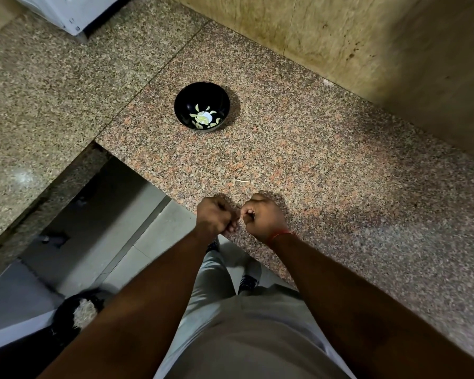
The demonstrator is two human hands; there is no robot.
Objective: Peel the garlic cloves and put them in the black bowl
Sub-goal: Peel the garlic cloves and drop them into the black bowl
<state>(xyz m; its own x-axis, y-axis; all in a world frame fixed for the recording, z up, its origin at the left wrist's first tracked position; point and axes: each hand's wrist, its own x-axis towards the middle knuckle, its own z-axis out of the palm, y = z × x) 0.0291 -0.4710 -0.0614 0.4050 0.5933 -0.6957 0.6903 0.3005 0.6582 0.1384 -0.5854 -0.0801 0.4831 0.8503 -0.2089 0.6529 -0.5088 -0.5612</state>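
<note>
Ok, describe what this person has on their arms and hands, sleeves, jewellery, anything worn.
Both forearms are bare, with no sleeves in view. The right hand has a thin red thread band tied around its wrist. The left hand and wrist carry nothing: no gloves, no watch, and no rings visible on the fingers.
</note>
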